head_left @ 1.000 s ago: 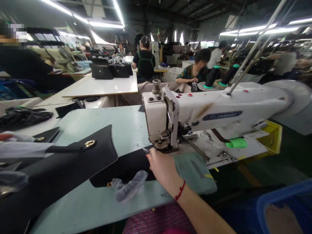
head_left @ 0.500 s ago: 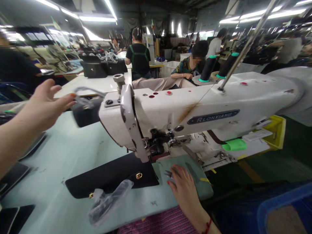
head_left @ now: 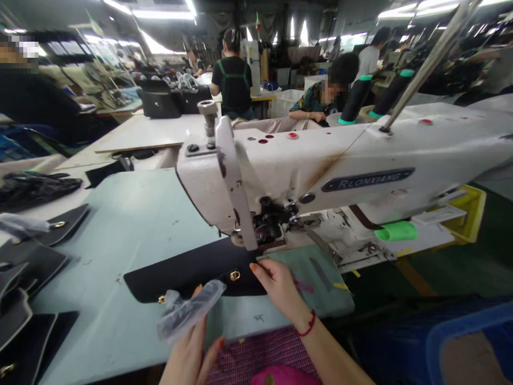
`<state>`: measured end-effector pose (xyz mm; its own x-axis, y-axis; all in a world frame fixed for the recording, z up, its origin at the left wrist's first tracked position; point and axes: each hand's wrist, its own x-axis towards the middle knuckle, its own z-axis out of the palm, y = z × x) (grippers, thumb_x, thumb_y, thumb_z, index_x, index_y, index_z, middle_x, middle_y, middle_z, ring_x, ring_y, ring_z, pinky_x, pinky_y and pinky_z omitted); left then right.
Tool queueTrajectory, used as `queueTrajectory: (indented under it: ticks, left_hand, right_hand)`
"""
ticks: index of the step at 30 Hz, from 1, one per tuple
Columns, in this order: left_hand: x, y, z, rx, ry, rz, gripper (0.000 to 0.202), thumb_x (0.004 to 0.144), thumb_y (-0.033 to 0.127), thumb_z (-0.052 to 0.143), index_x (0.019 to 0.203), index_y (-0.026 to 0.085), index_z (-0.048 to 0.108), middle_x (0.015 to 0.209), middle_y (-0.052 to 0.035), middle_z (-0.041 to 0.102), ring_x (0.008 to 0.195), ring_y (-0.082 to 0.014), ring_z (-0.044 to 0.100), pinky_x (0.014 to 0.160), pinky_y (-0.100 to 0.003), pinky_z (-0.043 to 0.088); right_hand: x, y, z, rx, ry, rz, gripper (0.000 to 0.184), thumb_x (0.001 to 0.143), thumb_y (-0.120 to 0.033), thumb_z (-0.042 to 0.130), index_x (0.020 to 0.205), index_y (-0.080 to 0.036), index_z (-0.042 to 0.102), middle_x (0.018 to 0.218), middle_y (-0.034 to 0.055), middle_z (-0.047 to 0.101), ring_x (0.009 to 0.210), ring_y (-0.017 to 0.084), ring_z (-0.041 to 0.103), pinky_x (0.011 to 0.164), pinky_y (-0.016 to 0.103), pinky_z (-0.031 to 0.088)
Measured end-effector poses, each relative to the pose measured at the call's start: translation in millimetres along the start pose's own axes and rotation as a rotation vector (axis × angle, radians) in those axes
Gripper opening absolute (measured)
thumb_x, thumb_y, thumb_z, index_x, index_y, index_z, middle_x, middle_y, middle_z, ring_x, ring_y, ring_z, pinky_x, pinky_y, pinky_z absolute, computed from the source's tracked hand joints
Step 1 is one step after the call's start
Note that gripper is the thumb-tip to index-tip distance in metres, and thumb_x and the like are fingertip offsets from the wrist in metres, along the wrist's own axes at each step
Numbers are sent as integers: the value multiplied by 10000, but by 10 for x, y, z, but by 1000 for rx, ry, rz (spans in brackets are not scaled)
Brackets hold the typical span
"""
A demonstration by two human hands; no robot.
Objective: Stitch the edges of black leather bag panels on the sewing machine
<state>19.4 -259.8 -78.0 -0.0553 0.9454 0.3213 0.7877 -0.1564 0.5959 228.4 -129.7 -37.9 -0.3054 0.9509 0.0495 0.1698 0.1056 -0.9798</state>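
Note:
A black leather piece [head_left: 188, 270] with gold studs lies on the pale green sewing table [head_left: 132, 224], its right end under the head of the white sewing machine [head_left: 304, 171]. My right hand [head_left: 280, 289] rests on that right end just below the needle area, fingers curled in a pinch at the edge. My left hand [head_left: 192, 353] comes up from the bottom edge and holds a clear plastic-wrapped part [head_left: 188, 313] that lies across the leather piece. A small pink-handled snipper [head_left: 302, 283] lies by my right hand.
Stacked black leather pieces [head_left: 28, 278] lie along the left table edge. Thread cones [head_left: 356, 99] and a metal thread stand [head_left: 428, 59] sit behind the machine. A blue bin [head_left: 465, 342] is at the lower right. Other people work at tables behind.
My left hand dropped from the upper left down to the plastic-wrapped part. My right hand moved left from the green plate onto the leather piece's end.

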Motion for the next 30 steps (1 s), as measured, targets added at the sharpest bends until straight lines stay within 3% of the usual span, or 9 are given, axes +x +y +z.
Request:
queueTrajectory:
  ticks: [3, 7, 9, 12, 17, 21, 23, 26, 30]
  left_hand:
    - [538, -156, 140, 165, 89, 191, 742, 812, 288, 667, 1493, 203, 387, 1538, -186, 363, 1446, -397, 252, 1138, -633, 227]
    - [1003, -218, 30, 146, 115, 306, 592, 775, 316, 733, 1342, 332, 564, 1416, -58, 564, 1423, -349, 340, 1187, -565, 168]
    - [1046, -219, -50, 122, 79, 360, 435, 788, 297, 726, 1213, 361, 654, 1342, -22, 629, 1351, -330, 461, 1192, -549, 169]
    - [1011, -221, -116, 59, 21, 415, 333, 807, 280, 711, 1133, 339, 690, 1284, -14, 668, 1205, -284, 610, 1167, -515, 286]
    - [1009, -152, -127, 15, 5, 499, 273, 845, 333, 688, 1102, 241, 680, 1243, -45, 694, 1125, -223, 664, 1083, -403, 458]
    - [1048, -47, -153, -32, -1, 379, 260, 895, 428, 610, 1057, 231, 662, 1200, -54, 712, 1120, -233, 666, 1042, -426, 508]
    - [1062, -53, -154, -43, -15, 333, 226, 887, 393, 631, 1048, 238, 662, 1203, -39, 710, 1124, -246, 664, 1050, -452, 502]
    - [1081, -159, -115, -66, -48, 333, 218, 847, 310, 684, 1050, 234, 661, 1217, -26, 702, 1106, -259, 671, 1067, -488, 481]
    - [1119, -331, -37, -105, -18, 279, 269, 817, 383, 704, 1036, 230, 671, 1223, -57, 695, 1119, -272, 660, 1057, -510, 479]
  right_hand:
    - [-98, 23, 14, 14, -30, 35, 419, 953, -419, 502, 621, -168, 454, 591, -47, 324, 552, 89, 307, 509, 229, 220]
    - [-163, 0, 40, 3, -27, 50, 430, 957, -425, 487, 619, -172, 406, 606, -46, 302, 565, 85, 287, 520, 236, 208]
    - [-164, -24, 47, 5, -23, 58, 430, 953, -429, 487, 617, -171, 408, 608, -44, 306, 567, 85, 285, 519, 235, 213]
    - [-163, -61, 37, 13, -18, 70, 429, 942, -438, 495, 616, -171, 414, 609, -42, 313, 568, 85, 290, 514, 229, 219]
    - [-162, -94, 0, 14, -5, 89, 424, 927, -431, 505, 606, -170, 410, 594, -42, 310, 553, 81, 285, 500, 228, 210]
    - [-119, -98, -10, 17, -4, 95, 428, 921, -425, 509, 597, -176, 382, 588, -39, 296, 549, 83, 276, 490, 235, 197]
    - [-85, -99, -6, 12, 2, 92, 430, 915, -421, 515, 591, -178, 371, 582, -38, 293, 544, 83, 272, 490, 238, 193]
    - [-34, -105, 3, 20, 12, 91, 427, 910, -417, 520, 586, -175, 383, 579, -36, 300, 542, 83, 279, 490, 238, 194]
    - [29, -114, 6, 73, 4, 100, 408, 902, -425, 525, 600, -170, 422, 585, -35, 322, 543, 82, 282, 490, 235, 205]
